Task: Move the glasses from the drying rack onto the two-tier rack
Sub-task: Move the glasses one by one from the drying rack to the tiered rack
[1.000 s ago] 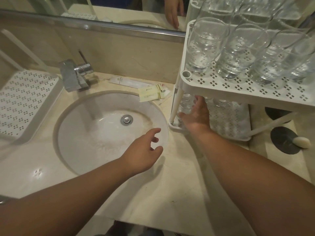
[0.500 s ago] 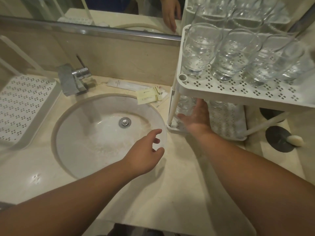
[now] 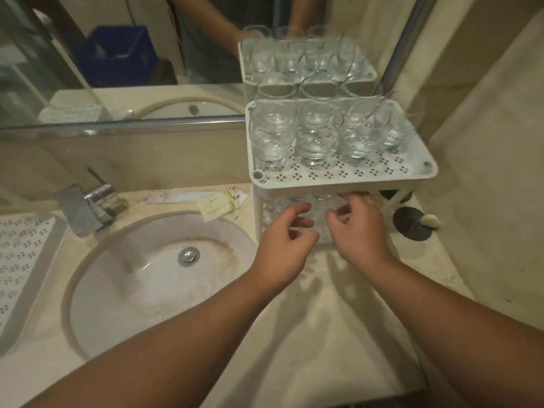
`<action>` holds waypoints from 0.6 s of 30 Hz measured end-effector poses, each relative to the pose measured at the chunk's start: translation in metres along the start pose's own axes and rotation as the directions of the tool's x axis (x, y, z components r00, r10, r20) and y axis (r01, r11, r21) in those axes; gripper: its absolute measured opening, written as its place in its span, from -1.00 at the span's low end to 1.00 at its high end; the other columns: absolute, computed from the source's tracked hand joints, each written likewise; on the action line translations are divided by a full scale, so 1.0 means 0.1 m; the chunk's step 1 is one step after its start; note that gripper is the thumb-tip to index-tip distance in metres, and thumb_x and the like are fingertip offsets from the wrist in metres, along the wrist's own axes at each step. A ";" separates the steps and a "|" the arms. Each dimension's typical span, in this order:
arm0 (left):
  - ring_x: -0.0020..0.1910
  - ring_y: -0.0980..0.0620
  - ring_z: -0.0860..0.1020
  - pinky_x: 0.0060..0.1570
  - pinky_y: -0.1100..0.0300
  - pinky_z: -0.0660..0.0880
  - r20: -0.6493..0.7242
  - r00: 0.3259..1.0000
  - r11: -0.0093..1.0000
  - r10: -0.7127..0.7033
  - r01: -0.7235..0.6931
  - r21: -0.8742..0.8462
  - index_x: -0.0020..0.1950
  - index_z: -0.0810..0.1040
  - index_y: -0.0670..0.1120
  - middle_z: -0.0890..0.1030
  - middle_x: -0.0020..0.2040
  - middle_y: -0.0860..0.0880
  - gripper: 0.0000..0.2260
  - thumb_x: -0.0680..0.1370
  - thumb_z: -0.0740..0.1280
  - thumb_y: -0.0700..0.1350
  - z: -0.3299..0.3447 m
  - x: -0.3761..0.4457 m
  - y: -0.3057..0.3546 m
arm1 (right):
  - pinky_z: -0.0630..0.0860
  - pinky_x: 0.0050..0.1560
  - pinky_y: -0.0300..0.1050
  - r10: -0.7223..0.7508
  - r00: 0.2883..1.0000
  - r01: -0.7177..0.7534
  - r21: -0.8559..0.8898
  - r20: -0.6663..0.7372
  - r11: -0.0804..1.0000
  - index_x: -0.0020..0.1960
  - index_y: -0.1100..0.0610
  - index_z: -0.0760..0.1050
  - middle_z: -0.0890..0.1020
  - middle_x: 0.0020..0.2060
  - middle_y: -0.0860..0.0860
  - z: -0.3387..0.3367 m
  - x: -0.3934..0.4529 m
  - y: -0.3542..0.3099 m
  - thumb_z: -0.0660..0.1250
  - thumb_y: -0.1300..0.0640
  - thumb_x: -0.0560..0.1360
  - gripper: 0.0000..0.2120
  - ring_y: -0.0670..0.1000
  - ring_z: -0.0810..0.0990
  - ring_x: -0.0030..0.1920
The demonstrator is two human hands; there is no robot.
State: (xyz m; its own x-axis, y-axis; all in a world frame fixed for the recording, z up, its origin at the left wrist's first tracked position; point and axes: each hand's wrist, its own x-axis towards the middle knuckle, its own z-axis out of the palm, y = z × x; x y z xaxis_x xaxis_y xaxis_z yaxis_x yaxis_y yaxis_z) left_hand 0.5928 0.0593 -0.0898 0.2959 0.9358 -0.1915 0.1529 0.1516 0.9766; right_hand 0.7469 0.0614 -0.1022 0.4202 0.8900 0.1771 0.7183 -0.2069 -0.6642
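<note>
The white two-tier rack stands on the counter right of the sink. Several clear glasses stand on its top tier. More glasses show on the lower tier, mostly hidden under the top shelf. Both hands are at the front of the lower tier. My left hand has its thumb and fingers curled apart, facing right. My right hand reaches under the top shelf with its fingers spread. A faint, blurred clear glass shows between the fingertips; no firm grip on it is visible. The white perforated drying rack lies at the far left, with no glasses on its visible part.
A round sink with a chrome tap lies between the two racks. Paper sachets lie behind the sink. A dark soap dish holding a bar of soap sits right of the two-tier rack. The mirror above reflects the glasses.
My left hand has moved from over the sink to the front of the lower tier, beside my right hand. My right hand has shifted right along that tier. The view has tilted up.
</note>
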 end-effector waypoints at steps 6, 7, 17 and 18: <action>-0.09 0.02 0.60 -0.09 0.23 0.45 0.077 0.993 0.982 0.089 -0.074 -0.171 0.15 0.60 0.02 0.66 0.00 -0.10 -0.68 0.42 0.30 -0.02 0.17 0.01 0.37 | 0.38 -0.26 -0.40 -0.048 0.990 0.066 0.128 -0.133 0.990 -0.03 -0.05 0.52 0.59 -0.17 -0.10 -0.47 -0.04 -0.18 0.36 0.17 0.48 -0.86 -0.14 0.54 -0.26; -0.09 0.02 0.60 -0.11 0.26 0.45 0.083 0.991 0.980 0.102 -0.085 -0.180 0.14 0.60 0.03 0.66 0.00 -0.11 -0.69 0.42 0.30 -0.02 0.19 0.02 0.42 | 0.38 -0.26 -0.40 -0.064 0.983 0.092 0.160 -0.174 0.983 -0.04 -0.05 0.52 0.59 -0.23 -0.10 -0.53 -0.01 -0.22 0.36 0.18 0.48 -0.86 -0.12 0.54 -0.27; -0.12 0.05 0.63 -0.20 0.34 0.46 0.085 0.978 0.967 0.190 -0.172 -0.186 0.20 0.56 0.05 0.66 -0.05 -0.02 -0.66 0.43 0.31 -0.03 0.28 0.11 0.82 | 0.33 0.10 -0.27 -0.038 0.970 0.040 0.007 -0.242 0.999 0.35 0.06 0.43 0.45 0.28 0.04 -1.07 0.96 -0.40 0.39 0.18 0.48 -0.55 0.01 0.46 0.23; -0.11 0.04 0.63 -0.19 0.33 0.46 0.085 0.978 0.968 0.192 -0.175 -0.180 0.19 0.56 0.07 0.65 -0.07 0.02 -0.67 0.43 0.32 -0.03 0.28 0.11 0.85 | 0.31 0.13 -0.26 -0.023 0.983 0.015 -0.043 -0.184 0.999 0.41 0.04 0.37 0.40 0.35 0.06 -1.09 1.03 -0.38 0.40 0.17 0.48 -0.48 0.04 0.44 0.28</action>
State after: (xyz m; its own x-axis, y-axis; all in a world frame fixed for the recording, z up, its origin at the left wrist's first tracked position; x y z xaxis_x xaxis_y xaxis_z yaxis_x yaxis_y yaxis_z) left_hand 0.6355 0.0740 -0.0115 0.3990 0.9169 -0.0080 -0.0733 0.0406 0.9965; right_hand 0.8236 0.1171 0.0199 0.4983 0.8047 0.3227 0.7480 -0.2108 -0.6294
